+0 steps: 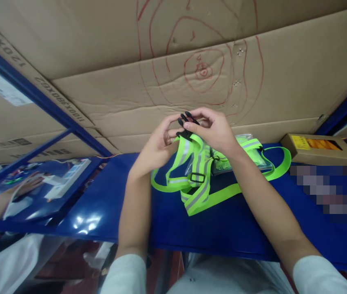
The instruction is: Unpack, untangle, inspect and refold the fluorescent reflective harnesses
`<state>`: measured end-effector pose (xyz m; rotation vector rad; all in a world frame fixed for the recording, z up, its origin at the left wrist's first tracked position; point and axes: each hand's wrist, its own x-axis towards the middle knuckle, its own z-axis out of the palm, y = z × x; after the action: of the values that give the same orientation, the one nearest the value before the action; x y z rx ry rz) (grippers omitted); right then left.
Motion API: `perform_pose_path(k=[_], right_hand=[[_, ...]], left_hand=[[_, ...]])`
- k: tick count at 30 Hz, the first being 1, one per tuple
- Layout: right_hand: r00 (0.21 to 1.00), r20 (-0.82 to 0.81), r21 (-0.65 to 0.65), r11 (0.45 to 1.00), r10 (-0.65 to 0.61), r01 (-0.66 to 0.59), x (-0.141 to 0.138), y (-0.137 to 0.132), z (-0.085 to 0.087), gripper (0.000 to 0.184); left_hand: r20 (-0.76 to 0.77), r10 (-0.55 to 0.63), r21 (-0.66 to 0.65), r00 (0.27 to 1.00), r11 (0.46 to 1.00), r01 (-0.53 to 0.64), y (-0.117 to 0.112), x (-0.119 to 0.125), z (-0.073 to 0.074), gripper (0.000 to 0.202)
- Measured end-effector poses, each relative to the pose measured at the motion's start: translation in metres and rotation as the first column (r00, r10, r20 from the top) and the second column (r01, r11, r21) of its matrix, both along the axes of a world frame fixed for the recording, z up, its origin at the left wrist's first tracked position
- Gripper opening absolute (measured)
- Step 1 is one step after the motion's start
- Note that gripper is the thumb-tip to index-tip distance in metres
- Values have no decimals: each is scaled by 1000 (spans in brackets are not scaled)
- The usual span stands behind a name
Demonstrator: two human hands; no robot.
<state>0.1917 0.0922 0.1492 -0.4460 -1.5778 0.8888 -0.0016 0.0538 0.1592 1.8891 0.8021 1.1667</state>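
My left hand (164, 141) and my right hand (216, 126) meet above the blue table, both with fingers closed round a black plastic buckle (186, 119). Its dark prongs stick up between the fingertips. From the buckle hangs a neon yellow-green reflective strap harness (202, 163) with silver-grey stripes. Its loops lie loosely on the table, and a black slider (197, 177) sits on one strap. Under my right forearm, a clear plastic bag (222, 162) with bright green material inside lies among the straps. My fingers partly hide the buckle's lower part.
Cardboard (106, 90) with red hand-drawn rings stands behind the blue table (106, 204). A brown box (317, 148) with a yellow label is at the back right. Blue metal bars divide off the left side, where another person's hand (31, 183) is near a white box (71, 179).
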Motion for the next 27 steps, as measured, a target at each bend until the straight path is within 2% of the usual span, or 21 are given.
perform_pose_path(k=[3, 5, 7, 11, 15, 17, 19, 22, 27], right_hand=[[998, -32, 22, 998, -51, 52, 2, 0, 1, 34], [994, -35, 47, 994, -99, 101, 6, -1, 3, 34], [993, -13, 64, 991, -120, 121, 11, -2, 6, 35], [996, -10, 76, 994, -84, 84, 18, -7, 12, 34], [998, -5, 79, 994, -69, 69, 23, -11, 16, 32], [997, 8, 71, 995, -77, 76, 26, -12, 16, 33], [996, 7, 69, 994, -85, 84, 28, -11, 16, 33], [996, 2, 74, 994, -86, 85, 28, -9, 14, 32], [996, 42, 102, 992, -81, 77, 23, -8, 12, 31]], left_hand=[[61, 199, 112, 978, 972, -205, -4, 8, 2, 50], [118, 320, 196, 940, 921, -338, -1, 7, 3, 34], [157, 391, 238, 907, 876, -419, 8, 1, 3, 25], [168, 467, 200, 868, 846, -494, 35, -27, -2, 29], [152, 611, 150, 777, 763, -629, 63, -65, -13, 22], [76, 694, 107, 716, 708, -698, 74, -82, -21, 19], [-93, 743, 89, 663, 670, -737, 82, -94, -28, 21], [-315, 715, 108, 625, 681, -724, 87, -100, -35, 24], [-479, 546, 98, 687, 811, -576, 77, -84, -34, 16]])
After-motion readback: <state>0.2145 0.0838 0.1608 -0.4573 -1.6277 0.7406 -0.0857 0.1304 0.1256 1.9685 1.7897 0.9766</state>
